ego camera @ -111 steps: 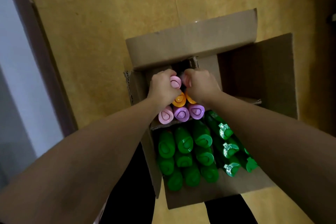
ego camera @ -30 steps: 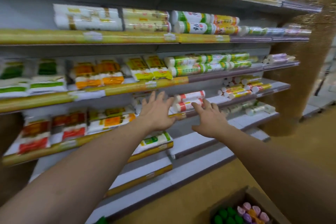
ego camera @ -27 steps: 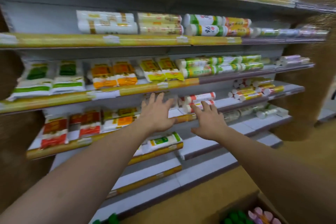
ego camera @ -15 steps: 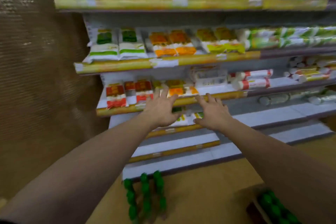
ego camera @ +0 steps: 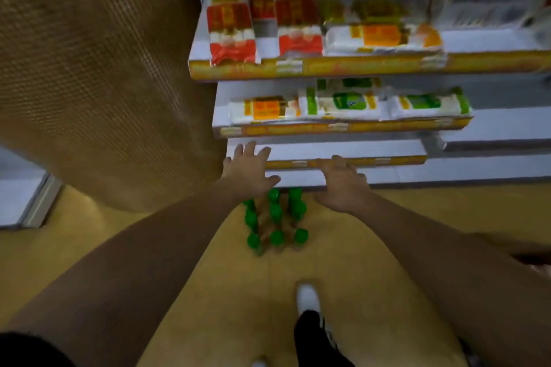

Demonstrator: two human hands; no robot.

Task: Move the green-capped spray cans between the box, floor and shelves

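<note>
Both arms reach forward and down over the yellow floor. My left hand (ego camera: pixel 249 171) has its fingers spread and holds nothing; it hovers just above the far left of a group of several green-capped bottles (ego camera: pixel 275 222) standing in rows on the floor. My right hand (ego camera: pixel 340 185) is also empty, fingers relaxed, to the right of the same bottles. Both hands are in front of the lowest white shelf (ego camera: pixel 343 150) with its yellow price strip.
Shelves above hold red-and-white packets (ego camera: pixel 232 36) and orange and green wrapped packs (ego camera: pixel 351 104). A brown mesh-textured pillar (ego camera: pixel 98 74) stands at left. My foot in a dark shoe (ego camera: pixel 310 334) is on the floor (ego camera: pixel 232 292) below.
The view has swung from the box of bottles up to the shelves, then down and left to the floor. Both open hands have dropped from mid-shelf height to just above the green bottles.
</note>
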